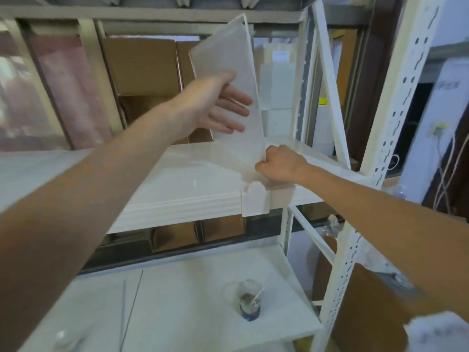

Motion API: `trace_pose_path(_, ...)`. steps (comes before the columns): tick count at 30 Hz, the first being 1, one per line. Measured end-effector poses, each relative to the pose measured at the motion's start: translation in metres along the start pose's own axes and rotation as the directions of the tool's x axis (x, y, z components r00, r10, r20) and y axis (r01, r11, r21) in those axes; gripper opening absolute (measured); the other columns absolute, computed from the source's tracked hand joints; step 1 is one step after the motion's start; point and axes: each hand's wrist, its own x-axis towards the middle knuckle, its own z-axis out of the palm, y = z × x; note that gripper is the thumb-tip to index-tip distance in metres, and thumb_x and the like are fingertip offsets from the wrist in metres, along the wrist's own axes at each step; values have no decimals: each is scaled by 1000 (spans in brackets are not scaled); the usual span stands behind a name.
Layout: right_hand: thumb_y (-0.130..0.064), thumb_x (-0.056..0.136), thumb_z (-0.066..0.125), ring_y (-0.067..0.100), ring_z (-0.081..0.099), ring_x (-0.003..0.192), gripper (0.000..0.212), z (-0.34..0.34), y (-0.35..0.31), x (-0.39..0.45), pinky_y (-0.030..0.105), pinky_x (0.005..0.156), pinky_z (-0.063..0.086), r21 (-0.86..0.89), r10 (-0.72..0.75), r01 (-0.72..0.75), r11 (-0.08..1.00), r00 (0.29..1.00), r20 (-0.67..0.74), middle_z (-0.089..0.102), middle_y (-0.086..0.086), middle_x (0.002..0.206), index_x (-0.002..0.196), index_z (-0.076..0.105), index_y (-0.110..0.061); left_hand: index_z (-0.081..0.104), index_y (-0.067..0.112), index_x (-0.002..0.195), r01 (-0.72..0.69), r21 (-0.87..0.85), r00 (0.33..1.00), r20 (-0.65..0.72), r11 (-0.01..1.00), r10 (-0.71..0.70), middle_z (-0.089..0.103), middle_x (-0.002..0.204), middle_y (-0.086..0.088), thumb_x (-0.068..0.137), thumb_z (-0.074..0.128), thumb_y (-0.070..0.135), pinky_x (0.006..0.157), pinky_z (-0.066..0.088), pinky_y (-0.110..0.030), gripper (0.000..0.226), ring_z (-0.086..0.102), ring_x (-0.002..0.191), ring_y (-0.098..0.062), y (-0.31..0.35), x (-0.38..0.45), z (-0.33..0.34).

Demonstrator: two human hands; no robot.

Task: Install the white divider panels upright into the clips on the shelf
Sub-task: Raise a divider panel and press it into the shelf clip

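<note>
- A blurred translucent pinkish sheet (58, 82) fills the far left bay behind the shelf frame.
- The white shelf (177, 184) runs across the middle of the view, its front edge ribbed.
- Brown cardboard boxes (142, 67) stand behind the shelf, and more of them sit in the gap under it.
- The left hand (215, 105) reaches up from the lower left; its grip is clamped on the white divider panel (228, 59), thumb on the near face and the fingers seen through the frosted sheet on the far side.
- The panel is roughly upright but tilted, its top corner leaning right toward the upper beam; its lower edge meets the shelf surface near the front right part of the shelf.
- A white clip (255, 199) hangs over the shelf's front edge, just below the panel's lower near corner; whether the panel sits in it cannot be told.
- The right hand (279, 163) has its grip closed, curled fingers pinching the panel's lower right corner just above the clip.
- On the lower shelf below, a clear cup (250, 301) holds a stick and some dark residue.
- White boxes (276, 90) are stacked behind the panel on the right.
- The white perforated upright (390, 138) of the rack stands at the far right.
</note>
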Motion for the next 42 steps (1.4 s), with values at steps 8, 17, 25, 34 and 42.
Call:
trace_pose_path(8,-22,90,58,32,67,67,20,-20,-6,-13,41,75,54,199,27,-10,980,996,-82,63,13,59,76,49,-11,74,25,115,-348,806,924,208,478,321,72,124,4,93,61,50,79,50,-32,35,67,112,-23,-137,-23,69)
trace_pose_path(17,-25,81,65,25,55,44,22,-29,32,-19,29,54,44,334,177,-172,927,984,14,60,15,50,82,63,-3,71,23,98,-304,800,925,118,518,360,69,96,-4,90,61,47,67,36,-35,27,64,91,-33,-116,0,129)
trace_pose_path(25,-24,93,61,19,46,31,21,-19,38,-13,35,53,44,508,197,-154,847,980,-31,43,3,43,82,57,-6,82,17,91,-305,695,890,-35,650,455,79,86,-2,80,75,57,81,53,-43,43,69,85,-27,-134,8,131)
trace_pose_path(34,-23,94,55,34,69,51,24,-6,35,-15,34,58,51,375,175,-77,924,956,-235,67,20,72,97,58,1,81,15,89,-325,698,876,-30,637,480,77,80,-6,80,77,52,75,52,-43,38,65,78,-33,-137,7,131)
trace_pose_path(42,-27,94,48,41,62,81,26,15,37,-12,47,75,51,295,159,-62,954,934,-319,56,12,76,76,51,-9,81,14,95,-297,720,889,-31,628,456,78,87,-8,83,74,53,80,52,-44,41,65,84,-32,-136,7,132)
